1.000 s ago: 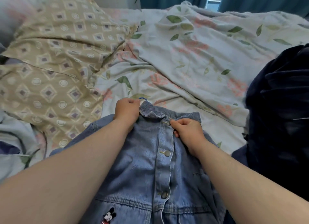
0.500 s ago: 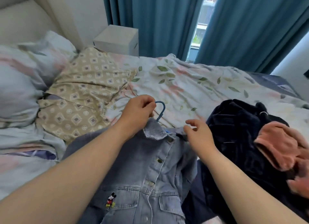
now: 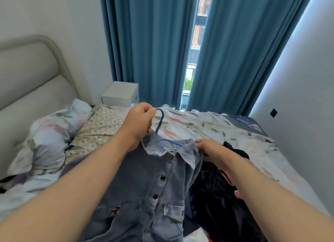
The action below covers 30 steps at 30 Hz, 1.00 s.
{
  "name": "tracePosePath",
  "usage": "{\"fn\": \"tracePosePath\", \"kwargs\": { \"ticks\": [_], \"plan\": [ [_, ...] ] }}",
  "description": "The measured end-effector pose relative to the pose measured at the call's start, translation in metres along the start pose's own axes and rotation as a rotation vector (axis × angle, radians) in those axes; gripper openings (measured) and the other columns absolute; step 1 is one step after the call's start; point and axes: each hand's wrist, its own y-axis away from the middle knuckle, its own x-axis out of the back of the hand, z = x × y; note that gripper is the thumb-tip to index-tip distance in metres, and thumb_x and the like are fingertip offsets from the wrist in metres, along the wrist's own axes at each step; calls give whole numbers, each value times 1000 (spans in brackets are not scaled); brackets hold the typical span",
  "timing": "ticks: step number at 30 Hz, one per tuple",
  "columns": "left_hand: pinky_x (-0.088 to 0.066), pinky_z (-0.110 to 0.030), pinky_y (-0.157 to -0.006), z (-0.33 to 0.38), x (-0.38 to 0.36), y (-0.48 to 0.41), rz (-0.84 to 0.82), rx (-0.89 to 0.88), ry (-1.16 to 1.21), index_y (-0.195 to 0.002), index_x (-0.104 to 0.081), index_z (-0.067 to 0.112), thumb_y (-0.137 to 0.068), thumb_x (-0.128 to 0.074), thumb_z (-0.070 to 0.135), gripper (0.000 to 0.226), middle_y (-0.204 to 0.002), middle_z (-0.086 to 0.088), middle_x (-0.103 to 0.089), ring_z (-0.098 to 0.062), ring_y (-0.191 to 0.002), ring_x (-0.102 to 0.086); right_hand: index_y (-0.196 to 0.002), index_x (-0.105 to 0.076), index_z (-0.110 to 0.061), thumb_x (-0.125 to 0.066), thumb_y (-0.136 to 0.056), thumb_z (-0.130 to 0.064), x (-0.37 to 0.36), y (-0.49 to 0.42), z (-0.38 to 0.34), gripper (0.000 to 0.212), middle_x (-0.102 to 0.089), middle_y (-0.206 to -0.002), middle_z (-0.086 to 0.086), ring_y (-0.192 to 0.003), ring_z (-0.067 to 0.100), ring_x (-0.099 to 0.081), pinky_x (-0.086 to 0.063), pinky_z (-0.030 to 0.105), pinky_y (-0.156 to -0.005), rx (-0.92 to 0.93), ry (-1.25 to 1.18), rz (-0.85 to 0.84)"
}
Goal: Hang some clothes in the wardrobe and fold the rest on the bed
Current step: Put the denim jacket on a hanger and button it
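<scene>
The blue hanger [image 3: 160, 126] is gripped at its hook by the left hand [image 3: 139, 122], fingers curled tight round it. The denim jacket [image 3: 148, 184] is hung on it, held above the bed [image 3: 207, 126]. Its right collar edge is touched by the right hand [image 3: 207, 147]; whether those fingers pinch cannot be told. A dark clothes pile [image 3: 216, 196] is seen beside the jacket.

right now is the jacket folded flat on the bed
No, the left hand grips the blue hanger and holds the jacket up by it, above the bed.
</scene>
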Motion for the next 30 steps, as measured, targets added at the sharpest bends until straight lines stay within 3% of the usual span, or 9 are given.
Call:
{"fn": "tracePosePath", "kwargs": {
  "ticks": [3,5,9,11,13,20,23,26,30],
  "plan": [
    [-28,-26,-49,47,7,11,-7,-32,-31,-73,-45,13,-99,-54,17,28,-50,8,-34,-14,-51,-29,-90,-69,-17,-65,-92,-40,7,38,-29,23,-63,-83,-4,-78,14,-57,-45,30,-78,94,-8,55],
    [-28,-26,-47,76,11,17,12,-72,-56,-67,-40,16,-98,-55,18,34,-52,6,-32,-14,-50,-28,-84,-75,-15,-70,-89,-44,10,56,-44,30,-69,-84,-3,-82,15,-62,-48,30,-79,172,30,70],
    [-30,-27,-48,134,26,26,66,-191,-135,-74,-44,14,-99,-53,21,27,-59,0,-34,-15,-53,-30,-59,-75,-20,-74,-87,-27,11,93,-80,29,-63,-61,-9,-63,10,-54,-42,16,-58,378,35,191],
    [-28,-28,-49,160,36,29,72,-260,-192,-76,-49,10,-99,-53,23,26,-56,1,-34,-15,-51,-29,-69,-76,-15,-72,-87,-25,11,113,-105,22,-63,-63,-6,-61,7,-52,-40,12,-53,515,30,337],
    [-26,-26,-48,184,43,36,57,-318,-270,-73,-58,9,-97,-53,22,28,-50,4,-31,-14,-46,-27,-74,-76,-9,-70,-88,-21,11,135,-132,19,-64,-66,-3,-62,6,-52,-42,16,-59,640,2,403],
    [-28,-23,-45,249,46,66,-63,-482,-376,-73,-61,14,-101,-49,23,31,-46,10,-34,-11,-45,-29,-73,-76,-23,-69,-88,-24,1,204,-217,17,-69,-64,-14,-62,-2,-59,-47,13,-61,930,103,423],
    [-26,-30,-52,269,55,66,-18,-492,-279,-69,-55,15,-101,-48,21,34,-56,-6,-34,-18,-51,-29,-70,-70,-20,-64,-91,-38,4,216,-230,28,-57,-55,-12,-55,4,-52,-44,24,-59,887,302,440],
    [-25,-30,-51,280,61,71,-18,-488,-264,-70,-52,14,-103,-45,21,35,-55,-4,-33,-16,-49,-27,-63,-47,-13,-53,-94,-52,16,228,-229,50,-38,-56,-5,-54,10,-37,-32,30,-56,895,541,428],
    [-32,-27,-49,291,56,80,-59,-505,-263,-74,-52,12,-104,-43,21,33,-54,0,-35,-13,-47,-30,-59,-32,-18,-55,-94,-48,30,242,-229,52,-29,-55,-4,-53,11,-28,-23,28,-53,943,592,399]
  ]
}}
